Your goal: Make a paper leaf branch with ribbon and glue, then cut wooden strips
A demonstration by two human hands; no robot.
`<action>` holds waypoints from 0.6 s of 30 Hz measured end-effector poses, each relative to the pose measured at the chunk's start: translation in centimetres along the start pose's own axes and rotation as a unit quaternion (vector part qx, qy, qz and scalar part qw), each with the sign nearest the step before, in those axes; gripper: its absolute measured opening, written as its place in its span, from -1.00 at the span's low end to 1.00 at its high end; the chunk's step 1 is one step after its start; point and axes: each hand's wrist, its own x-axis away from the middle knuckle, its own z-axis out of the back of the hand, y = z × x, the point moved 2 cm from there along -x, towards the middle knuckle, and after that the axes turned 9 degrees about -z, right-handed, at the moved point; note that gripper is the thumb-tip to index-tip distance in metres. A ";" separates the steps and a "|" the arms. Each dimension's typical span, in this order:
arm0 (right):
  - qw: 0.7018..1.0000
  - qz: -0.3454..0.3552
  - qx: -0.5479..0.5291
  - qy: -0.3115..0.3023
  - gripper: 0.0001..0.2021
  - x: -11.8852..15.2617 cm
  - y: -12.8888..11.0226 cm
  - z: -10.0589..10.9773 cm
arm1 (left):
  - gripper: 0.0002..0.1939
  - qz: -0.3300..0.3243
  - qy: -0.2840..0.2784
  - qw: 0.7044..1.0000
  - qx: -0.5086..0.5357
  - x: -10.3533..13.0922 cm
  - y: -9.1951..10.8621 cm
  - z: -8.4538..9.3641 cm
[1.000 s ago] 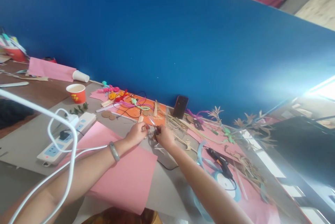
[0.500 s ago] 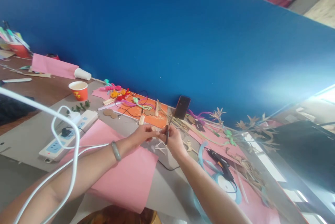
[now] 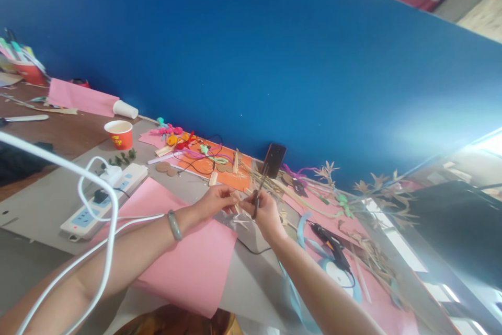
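Note:
My left hand point(image 3: 220, 201), with a pale green bangle point(image 3: 174, 225) at its wrist, is closed in a pinch on a small pale strip point(image 3: 237, 206) that is mostly hidden by the fingers. My right hand point(image 3: 266, 214) grips a pair of dark-handled scissors point(image 3: 256, 203), with the thin blades pointing up and away. Its thumb and fingertips also meet near the pale strip, close to my left fingertips. Both hands are raised over the grey board, just beyond a large pink sheet point(image 3: 192, 267).
A white power strip point(image 3: 133, 175) and white cable point(image 3: 113, 220) lie at left, beside a red paper cup point(image 3: 121, 136). A phone point(image 3: 274, 158) leans on the blue partition point(image 3: 251, 63). At right lie a black glue gun point(image 3: 333, 246), blue ribbon point(image 3: 301, 230) and dried leaf strips point(image 3: 376, 256).
My right hand has shifted slightly right and toward me with the scissors, so its fingertips are a little farther from my left hand. My left hand is nearly still.

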 end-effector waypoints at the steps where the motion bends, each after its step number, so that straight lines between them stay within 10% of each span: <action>1: 1.000 -0.001 0.010 -0.003 -0.62 0.1 0.0 -0.1 | -0.69 -0.007 -0.003 1.000 -0.008 -0.1 -0.1 0.1; 18: 1.000 -0.005 -0.007 0.019 -0.63 -0.2 -0.1 0.5 | -0.63 0.019 0.059 0.998 0.029 -0.4 -0.6 0.7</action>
